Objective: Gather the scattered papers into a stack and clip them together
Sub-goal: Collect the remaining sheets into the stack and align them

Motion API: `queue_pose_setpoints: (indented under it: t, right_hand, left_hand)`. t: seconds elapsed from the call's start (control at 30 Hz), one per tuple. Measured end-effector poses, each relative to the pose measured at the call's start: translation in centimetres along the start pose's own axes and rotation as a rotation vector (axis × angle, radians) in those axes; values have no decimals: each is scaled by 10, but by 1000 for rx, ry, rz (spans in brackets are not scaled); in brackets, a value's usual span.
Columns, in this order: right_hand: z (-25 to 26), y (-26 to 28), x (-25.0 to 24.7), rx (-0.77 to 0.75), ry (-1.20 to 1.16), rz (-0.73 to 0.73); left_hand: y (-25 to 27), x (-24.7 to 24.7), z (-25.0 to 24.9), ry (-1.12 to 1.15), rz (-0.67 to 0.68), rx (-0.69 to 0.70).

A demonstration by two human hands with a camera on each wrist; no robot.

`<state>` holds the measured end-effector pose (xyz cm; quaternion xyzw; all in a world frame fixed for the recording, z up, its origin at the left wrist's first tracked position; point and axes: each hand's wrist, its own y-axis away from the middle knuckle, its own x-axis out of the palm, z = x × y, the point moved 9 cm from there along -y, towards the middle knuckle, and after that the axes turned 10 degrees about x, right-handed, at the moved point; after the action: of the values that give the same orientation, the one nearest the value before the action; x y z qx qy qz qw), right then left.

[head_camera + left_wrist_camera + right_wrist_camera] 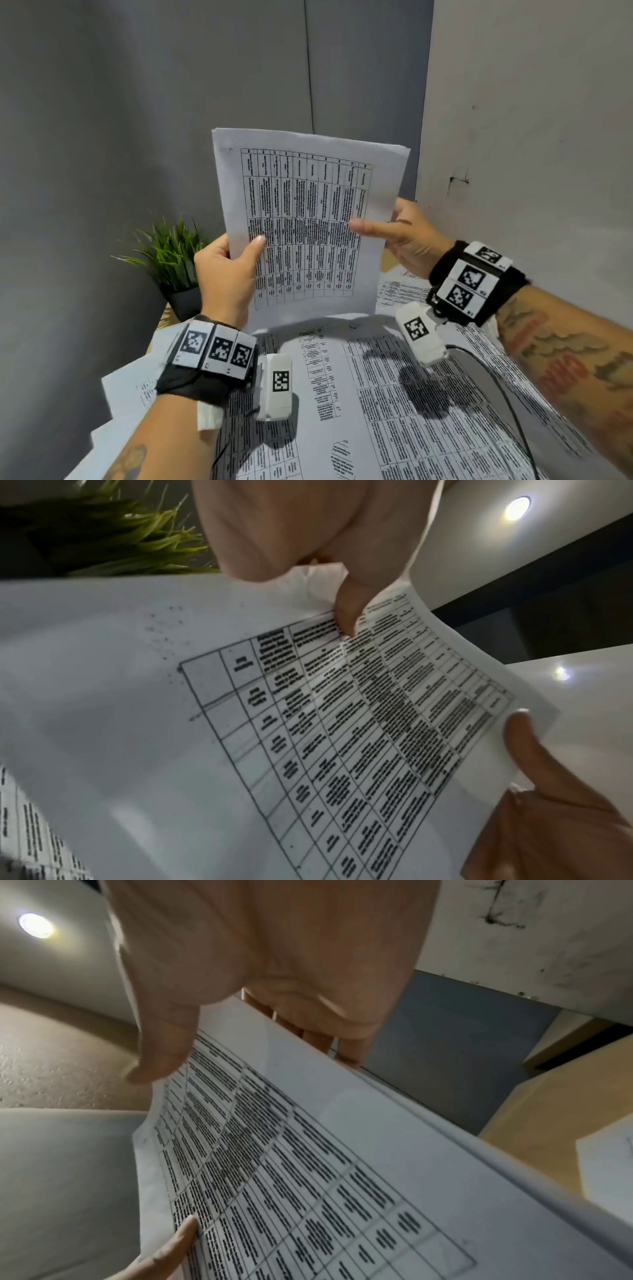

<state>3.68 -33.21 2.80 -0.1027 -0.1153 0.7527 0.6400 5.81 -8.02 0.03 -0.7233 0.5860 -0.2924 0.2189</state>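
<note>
I held the stack of papers (308,219) upright, long way up, its bottom edge just above the loose sheets (394,394). My left hand (226,274) and right hand (407,236) pinched its sides.

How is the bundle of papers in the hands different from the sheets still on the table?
The held stack of papers stands nearly upright, pinched at its sides by the left hand and right hand; the loose sheets on the table lie flat, untouched. The held stack has its edges roughly squared; the loose sheets overlap at differing angles. Both are white pages printed with black tables.
</note>
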Motion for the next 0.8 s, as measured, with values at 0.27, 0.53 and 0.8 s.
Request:
queue_pose_setpoints:
  t: [0.27,0.53,0.8]
  right_hand:
    - [-24,13,3,105,-28,89]
    - [-33,7,-16,171,-127,-171]
    - [-16,14,-17,44,-84,-163]
  left_hand:
    - [-3,-3,8,-115,4,-19]
    - [3,16,-10,15,119,65]
    - [5,27,-4,276,282,-76]
